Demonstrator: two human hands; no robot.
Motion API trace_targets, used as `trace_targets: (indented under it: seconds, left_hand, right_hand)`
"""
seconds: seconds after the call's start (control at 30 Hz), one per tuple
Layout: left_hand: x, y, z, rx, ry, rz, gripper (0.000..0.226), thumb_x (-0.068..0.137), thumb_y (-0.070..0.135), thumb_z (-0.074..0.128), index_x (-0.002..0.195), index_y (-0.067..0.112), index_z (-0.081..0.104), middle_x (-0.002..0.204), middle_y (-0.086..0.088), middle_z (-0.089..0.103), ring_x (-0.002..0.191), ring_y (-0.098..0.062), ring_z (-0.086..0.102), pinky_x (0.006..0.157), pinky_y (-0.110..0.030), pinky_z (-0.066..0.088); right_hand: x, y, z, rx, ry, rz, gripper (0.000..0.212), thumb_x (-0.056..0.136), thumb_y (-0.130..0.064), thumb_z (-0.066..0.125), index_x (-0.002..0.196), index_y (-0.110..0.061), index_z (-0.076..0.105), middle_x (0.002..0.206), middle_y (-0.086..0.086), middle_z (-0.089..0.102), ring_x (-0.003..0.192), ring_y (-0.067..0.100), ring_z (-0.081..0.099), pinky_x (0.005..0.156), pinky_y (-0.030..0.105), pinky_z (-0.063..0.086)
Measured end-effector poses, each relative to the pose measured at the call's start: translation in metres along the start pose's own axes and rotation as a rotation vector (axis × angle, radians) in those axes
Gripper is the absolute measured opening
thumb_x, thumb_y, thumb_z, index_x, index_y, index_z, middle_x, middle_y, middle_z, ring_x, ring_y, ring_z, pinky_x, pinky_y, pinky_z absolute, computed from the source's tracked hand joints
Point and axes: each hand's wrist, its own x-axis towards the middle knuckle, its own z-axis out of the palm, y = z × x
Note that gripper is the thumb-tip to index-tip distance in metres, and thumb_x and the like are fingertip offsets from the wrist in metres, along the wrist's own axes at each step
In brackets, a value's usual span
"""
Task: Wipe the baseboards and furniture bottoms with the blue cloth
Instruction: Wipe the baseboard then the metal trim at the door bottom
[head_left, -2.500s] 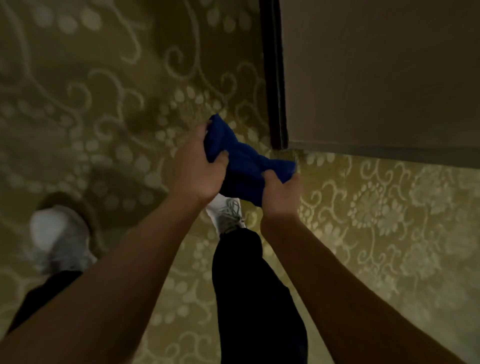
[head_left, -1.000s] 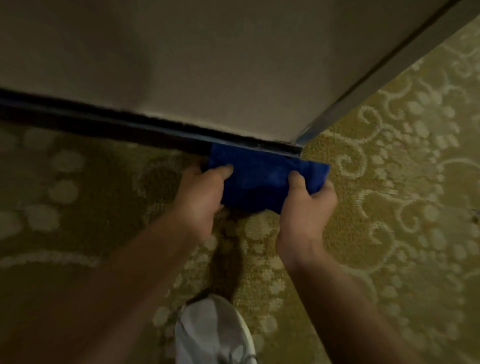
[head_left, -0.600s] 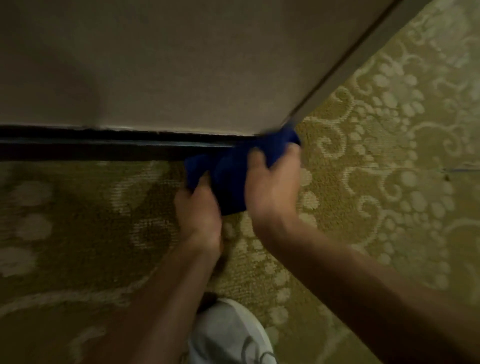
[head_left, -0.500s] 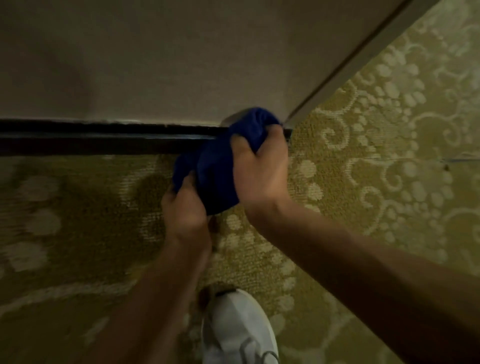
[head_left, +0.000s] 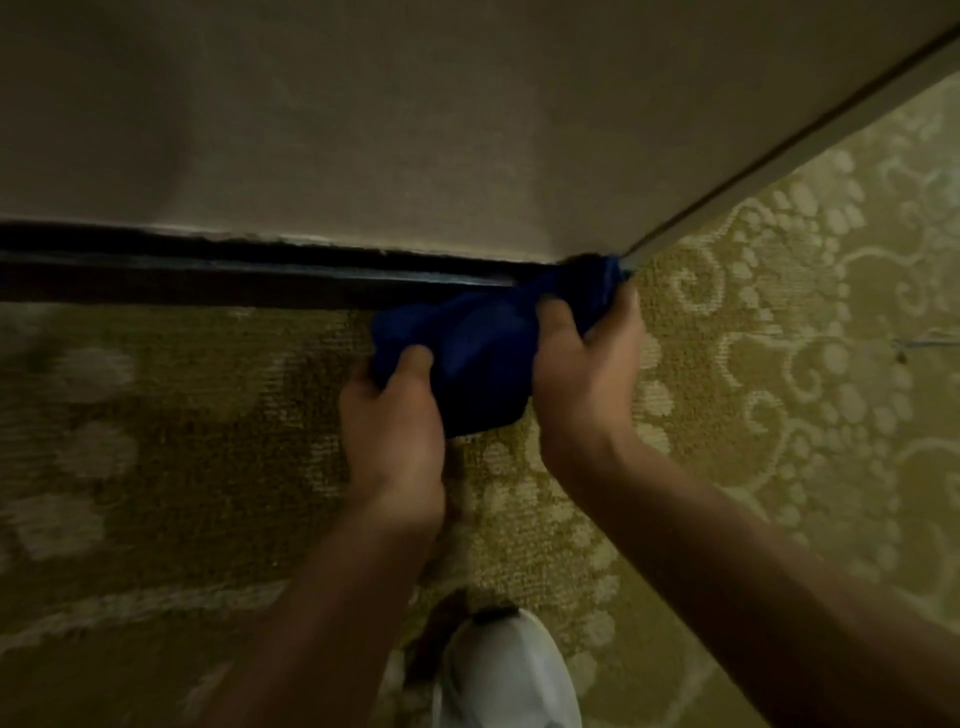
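Hands both grip the blue cloth (head_left: 470, 358): left hand (head_left: 395, 426) pinches its lower left edge, right hand (head_left: 587, 364) is curled round the bunched right end, which is pushed against the outer wall corner where the dark baseboard (head_left: 249, 278) ends. Risks, as a guess: the bunched wad rides over the baseboard top and skips the ledge, or drags on the patterned carpet (head_left: 779, 364) and picks up lint. Hidden: cloth-to-board contact behind the wad, right fingertips, any dust in the dim light. White shoe (head_left: 511, 675) is cut off at the bottom.
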Motion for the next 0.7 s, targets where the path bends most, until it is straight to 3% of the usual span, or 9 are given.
trace_targets:
  seconds: [0.07, 0.2, 0.33, 0.43, 0.5, 0.57, 0.63, 0.7]
  left_hand:
    - [0.0, 0.003, 0.004, 0.045, -0.008, -0.002, 0.03, 0.092, 0.027, 0.059, 0.121, 0.028, 0.05, 0.103, 0.003, 0.062, 0.096, -0.017, 0.062, 0.089, -0.032, 0.051]
    - [0.003, 0.011, 0.004, 0.056, -0.039, -0.048, 0.042, 0.09, 0.028, 0.063, 0.129, 0.019, 0.052, 0.117, -0.004, 0.064, 0.103, -0.022, 0.063, 0.096, -0.037, 0.051]
    - [0.0, 0.019, 0.001, 0.05, -0.046, -0.013, 0.04, 0.088, 0.026, 0.066, 0.125, 0.015, 0.056, 0.113, -0.005, 0.066, 0.097, -0.02, 0.065, 0.084, -0.032, 0.054]
    - [0.001, 0.022, -0.003, -0.044, 0.01, -0.043, 0.028, 0.092, 0.027, 0.059, 0.117, 0.019, 0.048, 0.102, -0.002, 0.061, 0.091, -0.017, 0.061, 0.085, -0.033, 0.05]
    - [0.004, 0.021, -0.006, -0.099, 0.029, -0.069, 0.041, 0.092, 0.031, 0.057, 0.128, 0.016, 0.048, 0.114, -0.005, 0.061, 0.101, -0.022, 0.061, 0.096, -0.038, 0.05]
    - [0.005, 0.019, -0.008, -0.07, 0.024, -0.063, 0.052, 0.091, 0.033, 0.058, 0.139, 0.019, 0.046, 0.127, -0.007, 0.06, 0.111, -0.026, 0.061, 0.101, -0.043, 0.049]
    - [0.004, 0.019, -0.007, -0.023, -0.036, -0.039, 0.051, 0.089, 0.032, 0.061, 0.137, 0.02, 0.05, 0.125, -0.006, 0.063, 0.108, -0.025, 0.064, 0.1, -0.043, 0.05]
    - [-0.002, 0.022, -0.002, 0.064, -0.119, -0.031, 0.047, 0.086, 0.03, 0.065, 0.13, 0.021, 0.056, 0.119, -0.006, 0.067, 0.104, -0.025, 0.066, 0.098, -0.043, 0.051]
  right_hand:
    - [0.006, 0.001, -0.011, 0.067, -0.057, 0.056, 0.021, 0.092, -0.018, 0.054, 0.094, -0.039, 0.049, 0.102, -0.008, 0.063, 0.096, 0.015, 0.064, 0.087, 0.045, 0.056]
    - [0.007, 0.005, -0.009, 0.092, 0.008, 0.106, 0.017, 0.094, -0.016, 0.05, 0.099, -0.032, 0.047, 0.099, -0.011, 0.059, 0.096, 0.012, 0.061, 0.088, 0.04, 0.055]
    - [0.002, -0.001, 0.005, 0.094, 0.072, 0.222, 0.015, 0.095, -0.013, 0.047, 0.104, -0.026, 0.044, 0.097, -0.007, 0.057, 0.095, 0.018, 0.06, 0.094, 0.046, 0.051]
    - [-0.009, -0.015, 0.008, 0.029, -0.016, 0.049, 0.018, 0.092, -0.017, 0.052, 0.108, -0.023, 0.05, 0.103, -0.002, 0.065, 0.094, 0.019, 0.064, 0.089, 0.047, 0.054]
    - [-0.014, -0.027, 0.009, 0.081, -0.091, -0.012, 0.015, 0.092, -0.016, 0.054, 0.105, -0.022, 0.055, 0.099, -0.001, 0.067, 0.09, 0.018, 0.067, 0.083, 0.044, 0.058]
    - [-0.011, -0.033, 0.007, 0.225, -0.11, 0.102, 0.016, 0.092, -0.011, 0.054, 0.105, -0.021, 0.057, 0.1, 0.003, 0.068, 0.09, 0.021, 0.068, 0.079, 0.039, 0.06]
    - [-0.006, -0.028, 0.0, 0.32, -0.075, 0.216, 0.019, 0.094, -0.01, 0.052, 0.112, -0.016, 0.056, 0.104, 0.008, 0.068, 0.093, 0.025, 0.068, 0.075, 0.034, 0.059]
    - [0.0, -0.019, -0.006, 0.291, 0.014, 0.237, 0.016, 0.093, -0.01, 0.051, 0.107, -0.016, 0.055, 0.106, 0.011, 0.068, 0.097, 0.03, 0.067, 0.081, 0.042, 0.059]
